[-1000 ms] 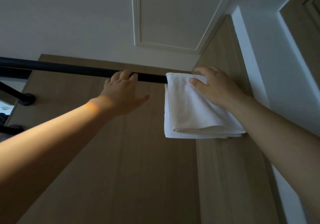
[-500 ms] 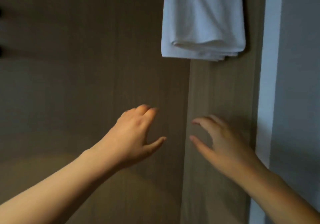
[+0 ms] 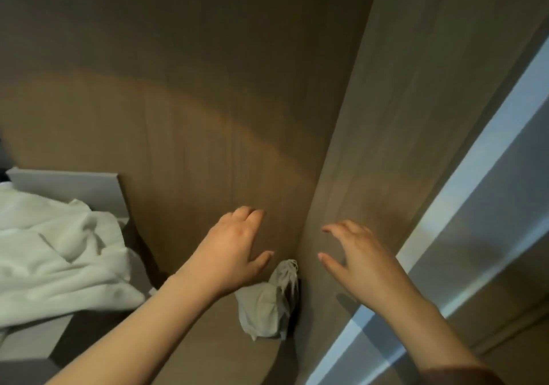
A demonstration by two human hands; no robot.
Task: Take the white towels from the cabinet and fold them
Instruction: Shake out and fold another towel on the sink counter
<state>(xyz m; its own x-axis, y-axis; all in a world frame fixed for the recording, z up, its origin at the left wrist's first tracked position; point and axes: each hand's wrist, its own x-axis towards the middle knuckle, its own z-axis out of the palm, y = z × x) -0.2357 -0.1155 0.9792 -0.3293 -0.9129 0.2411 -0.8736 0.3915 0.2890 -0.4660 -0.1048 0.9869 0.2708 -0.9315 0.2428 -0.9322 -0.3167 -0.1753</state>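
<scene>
both hands are hovering in front of the brown wood-grain cabinet (image 3: 208, 102), holding nothing. the left hand (image 3: 234, 251) is sitting just below centre, fingers relaxed and thumb pointing toward 3 o'clock. the right hand (image 3: 359, 260) is hanging beside it at about 4 o'clock, fingers spread wide and loosely bent. the rumpled heap of white towels (image 3: 59, 257) is lying at 9 o'clock, well apart from both hands, beside a pale grey flat board (image 3: 65, 185). a small crumpled grey cloth bag (image 3: 267, 298) is lying at 6 o'clock in the cabinet corner, below the gap between the hands.
</scene>
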